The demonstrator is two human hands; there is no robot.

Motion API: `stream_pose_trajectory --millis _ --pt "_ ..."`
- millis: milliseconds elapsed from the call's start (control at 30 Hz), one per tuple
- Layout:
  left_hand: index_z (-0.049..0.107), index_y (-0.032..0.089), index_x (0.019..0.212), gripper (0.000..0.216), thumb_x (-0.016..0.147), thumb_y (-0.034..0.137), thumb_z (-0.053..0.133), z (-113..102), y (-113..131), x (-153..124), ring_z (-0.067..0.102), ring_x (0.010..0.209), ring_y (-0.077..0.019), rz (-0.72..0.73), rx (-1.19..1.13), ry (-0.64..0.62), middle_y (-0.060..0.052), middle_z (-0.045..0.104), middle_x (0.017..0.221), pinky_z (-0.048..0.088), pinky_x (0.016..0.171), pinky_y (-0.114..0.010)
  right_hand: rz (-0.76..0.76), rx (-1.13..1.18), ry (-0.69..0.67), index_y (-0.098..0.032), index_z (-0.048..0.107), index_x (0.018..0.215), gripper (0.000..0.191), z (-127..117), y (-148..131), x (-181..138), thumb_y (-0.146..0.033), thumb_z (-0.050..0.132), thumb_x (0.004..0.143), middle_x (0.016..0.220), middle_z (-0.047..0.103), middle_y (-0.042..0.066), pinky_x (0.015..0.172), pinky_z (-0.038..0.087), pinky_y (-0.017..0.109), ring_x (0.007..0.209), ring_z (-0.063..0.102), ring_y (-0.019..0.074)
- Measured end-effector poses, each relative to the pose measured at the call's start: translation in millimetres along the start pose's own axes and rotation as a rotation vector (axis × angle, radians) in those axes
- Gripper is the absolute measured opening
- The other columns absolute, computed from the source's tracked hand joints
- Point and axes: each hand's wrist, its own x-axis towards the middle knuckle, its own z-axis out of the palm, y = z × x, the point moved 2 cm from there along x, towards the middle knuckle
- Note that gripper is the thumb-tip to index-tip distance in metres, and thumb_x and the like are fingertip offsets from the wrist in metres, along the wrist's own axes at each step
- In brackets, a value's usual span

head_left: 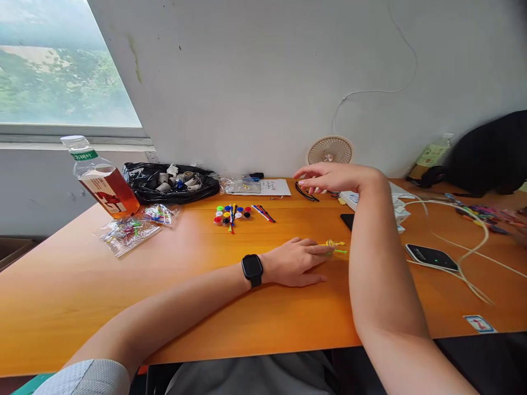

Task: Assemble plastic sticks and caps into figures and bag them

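My left hand [297,261], with a black watch on its wrist, lies flat on the orange table [123,285]. Its fingertips touch a small yellow and green plastic piece [335,245]. My right hand [331,176] hovers above the table's far side with fingers spread, holding nothing, near a black band [305,192] and a white paper sheet [274,187]. To the left of it sits a cluster of small coloured caps and sticks [231,214].
A tea bottle [101,178] leans at the left, beside clear bags of coloured pieces [127,230] and a black bag of rolls [171,182]. A small fan [330,150] stands by the wall. A phone [431,257], white cables and coloured pieces lie at the right.
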Motion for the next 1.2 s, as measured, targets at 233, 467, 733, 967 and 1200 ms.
stream_pose_trajectory --millis 233,467,733,967,1200 --pt "0.065 0.021 0.111 0.022 0.111 0.026 0.044 -10.3 -4.4 -16.0 0.067 0.098 -0.0214 -0.045 -0.044 0.059 -0.009 0.072 0.11 0.051 0.089 -0.033 0.005 -0.017 -0.01 -0.029 0.065 0.14 0.044 3.5 -13.9 -1.9 -0.049 0.062 0.101 0.1 0.077 0.006 0.068 0.05 0.029 0.085 0.073 0.0229" --pt "0.052 0.025 0.143 0.045 0.101 0.037 0.062 -11.3 -6.7 -19.6 0.069 0.1 -0.025 -0.252 -0.055 0.076 -0.008 0.068 0.117 0.052 0.076 -0.033 0.015 -0.075 -0.057 -0.029 0.066 0.139 0.043 13.3 -29.4 7.7 -0.042 0.066 0.098 0.11 0.079 0.006 0.073 0.052 0.029 0.099 0.074 0.0268" --pt "0.07 0.028 0.119 0.022 0.108 0.035 0.052 -12.9 -12.3 -19.4 0.07 0.1 -0.0244 -0.244 -0.045 0.011 -0.007 0.072 0.11 0.052 0.075 -0.033 -0.012 -0.082 -0.09 -0.031 0.065 0.14 0.044 20.9 -32.5 13.4 -0.043 0.067 0.099 0.112 0.079 0.005 0.074 0.051 0.028 0.104 0.074 0.0275" --pt "0.068 0.019 0.108 0.02 0.088 0.015 0.065 -65.7 -51.2 -27.8 0.072 0.083 -0.0188 -0.393 -0.273 0.286 -0.005 0.076 0.098 0.053 0.071 -0.027 -0.123 -0.073 -0.037 -0.021 0.073 0.11 0.016 27.7 -42.3 22.6 -0.03 0.065 0.099 0.104 0.078 0.007 0.066 0.045 0.026 0.086 0.071 0.0211" --pt "0.067 0.016 0.087 0.014 0.074 0.011 0.066 -132.8 -88.6 -56.3 0.067 0.072 -0.0164 -0.549 -0.061 0.547 -0.002 0.071 0.078 0.05 0.067 -0.024 -0.179 0.251 0.074 -0.019 0.063 0.124 0.023 53.2 -55.5 49.5 -0.032 0.063 0.104 0.097 0.075 0.007 0.065 0.048 0.023 0.076 0.068 0.0161"
